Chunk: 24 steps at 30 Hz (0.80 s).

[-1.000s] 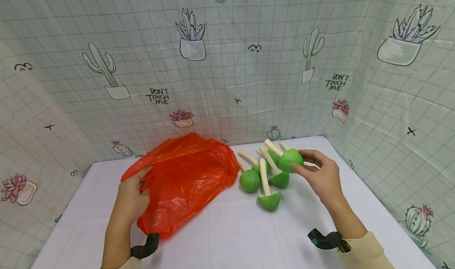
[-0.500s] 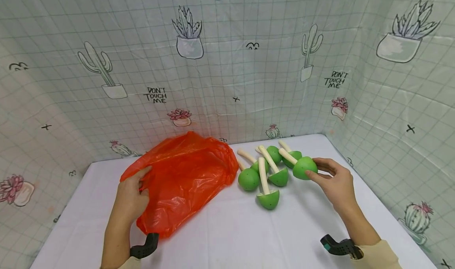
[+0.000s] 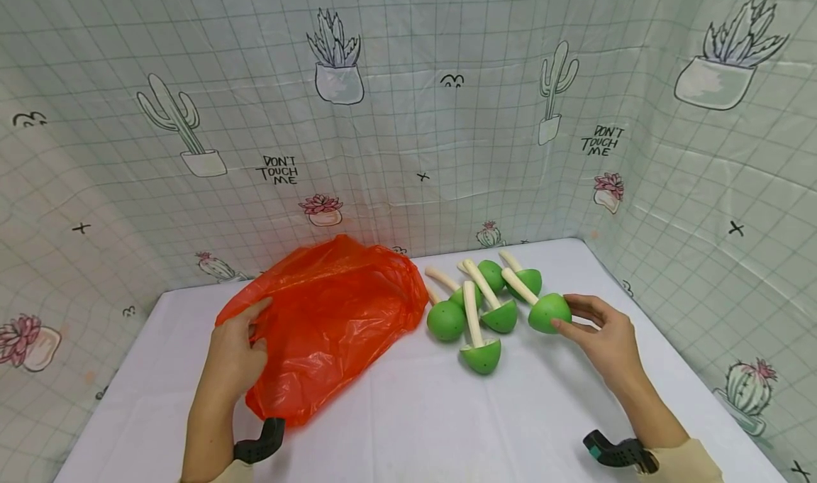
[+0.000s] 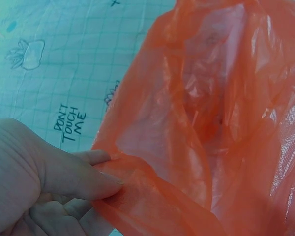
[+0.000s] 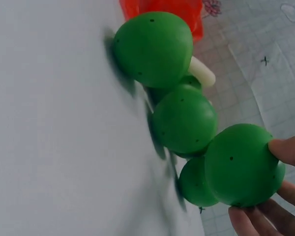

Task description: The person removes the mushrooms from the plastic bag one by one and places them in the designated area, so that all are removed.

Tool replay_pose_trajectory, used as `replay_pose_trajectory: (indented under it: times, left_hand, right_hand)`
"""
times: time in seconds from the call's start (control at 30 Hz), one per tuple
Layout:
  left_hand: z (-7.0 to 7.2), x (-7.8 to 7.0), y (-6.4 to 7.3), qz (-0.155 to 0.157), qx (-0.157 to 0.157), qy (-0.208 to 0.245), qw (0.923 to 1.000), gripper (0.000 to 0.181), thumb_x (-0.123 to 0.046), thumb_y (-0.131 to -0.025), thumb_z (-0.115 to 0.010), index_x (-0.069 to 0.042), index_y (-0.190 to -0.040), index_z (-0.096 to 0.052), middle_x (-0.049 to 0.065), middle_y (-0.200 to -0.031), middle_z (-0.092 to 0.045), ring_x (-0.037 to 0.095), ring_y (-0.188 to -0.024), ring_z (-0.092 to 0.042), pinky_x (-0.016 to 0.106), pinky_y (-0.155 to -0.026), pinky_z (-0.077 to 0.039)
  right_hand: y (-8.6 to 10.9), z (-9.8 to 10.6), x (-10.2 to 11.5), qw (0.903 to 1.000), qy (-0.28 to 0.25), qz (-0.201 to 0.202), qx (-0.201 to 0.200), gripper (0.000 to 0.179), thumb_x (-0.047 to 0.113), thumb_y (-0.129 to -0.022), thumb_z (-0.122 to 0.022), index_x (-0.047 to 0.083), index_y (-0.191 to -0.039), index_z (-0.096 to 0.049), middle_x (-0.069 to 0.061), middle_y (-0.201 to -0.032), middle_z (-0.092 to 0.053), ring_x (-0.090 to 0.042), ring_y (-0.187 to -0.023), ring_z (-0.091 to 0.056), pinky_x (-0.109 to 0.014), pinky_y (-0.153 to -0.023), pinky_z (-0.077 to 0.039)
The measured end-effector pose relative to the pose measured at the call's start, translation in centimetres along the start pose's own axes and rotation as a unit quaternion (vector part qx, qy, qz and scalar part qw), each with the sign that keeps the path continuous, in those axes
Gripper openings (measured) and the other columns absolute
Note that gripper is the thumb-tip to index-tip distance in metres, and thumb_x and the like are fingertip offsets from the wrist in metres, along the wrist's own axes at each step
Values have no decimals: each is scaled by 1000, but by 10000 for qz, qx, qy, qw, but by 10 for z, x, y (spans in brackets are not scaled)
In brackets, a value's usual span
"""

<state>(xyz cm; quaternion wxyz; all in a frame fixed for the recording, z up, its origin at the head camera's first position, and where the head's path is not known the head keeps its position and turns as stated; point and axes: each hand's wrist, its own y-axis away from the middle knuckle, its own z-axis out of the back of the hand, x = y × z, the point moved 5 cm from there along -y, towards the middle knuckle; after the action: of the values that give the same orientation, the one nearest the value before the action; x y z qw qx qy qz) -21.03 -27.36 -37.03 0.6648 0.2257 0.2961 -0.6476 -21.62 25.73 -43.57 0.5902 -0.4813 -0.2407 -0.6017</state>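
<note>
My left hand (image 3: pixel 232 355) pinches the near-left edge of a red plastic bag (image 3: pixel 332 327). In the left wrist view the thumb presses the thin film against the fingers, and the bag's mouth (image 4: pixel 206 98) gapes beside it. My right hand (image 3: pixel 606 337) holds a toy mushroom (image 3: pixel 549 313) by its round green cap, with thumb and fingertips around the cap. Its pale stem points away to the upper left. Left of it, several similar mushrooms (image 3: pixel 481 355) lie in a loose cluster. The right wrist view shows the held cap (image 5: pixel 243 164) overlapping another cap behind it.
A white cloth (image 3: pixel 408 412) covers the table. Grid-patterned curtains (image 3: pixel 415 135) with cactus drawings enclose the back and sides. Each wrist wears a black device, such as the right one (image 3: pixel 619 451).
My right hand has drawn the mushroom rightward and nearer, lower beside the cluster, uncovering mushrooms behind it. My left hand stays on the bag's edge. The head view shifts slightly.
</note>
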Motion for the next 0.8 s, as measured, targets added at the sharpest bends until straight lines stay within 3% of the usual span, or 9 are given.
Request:
replay_pose_trajectory:
  times: [0.47, 0.8]
  left_hand:
    - [-1, 2, 0, 45, 62, 62, 10000, 67, 12, -96, -57, 3, -159, -38, 33, -152, -47, 53, -126, -56, 60, -97, -53]
    - [-2, 2, 0, 93, 30, 167, 9998, 71, 14, -95, -58, -1, -161, -37, 30, -154, -45, 53, -130, -53, 61, -98, -52]
  right_hand:
    - [7, -11, -30, 9972, -356, -110, 646, 59, 11, -91, -82, -4, -143, -58, -26, -143, -60, 15, -112, -56, -11, -89, -53]
    - [11, -16, -35, 9970, -252, -234, 697, 60, 13, -91, -83, -3, -143, -58, -25, -142, -62, 16, -112, -54, -9, -88, -52]
